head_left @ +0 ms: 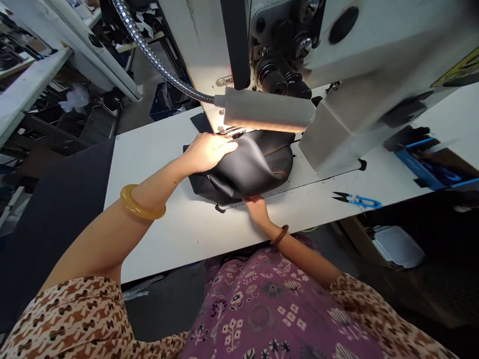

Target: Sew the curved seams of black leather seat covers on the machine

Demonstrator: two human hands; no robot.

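A black leather-like piece (247, 167) with orange stitching lies bunched under the head of a sewing machine (329, 109). My left hand (209, 151) rests on its upper left part, close to the needle area, with fingers stretched out flat over the material. At the near edge, my right hand (257, 207) reaches beneath the piece, and its fingers are hidden under it. The needle itself is covered by the lamp and the material.
A lamp (269, 110) on a flexible metal neck lights the work from above. Blue thread snips (357, 200) lie on the white table (168, 244) to the right. Beyond them stands a blue box (430, 164). Dark material (56, 209) spreads along the left side.
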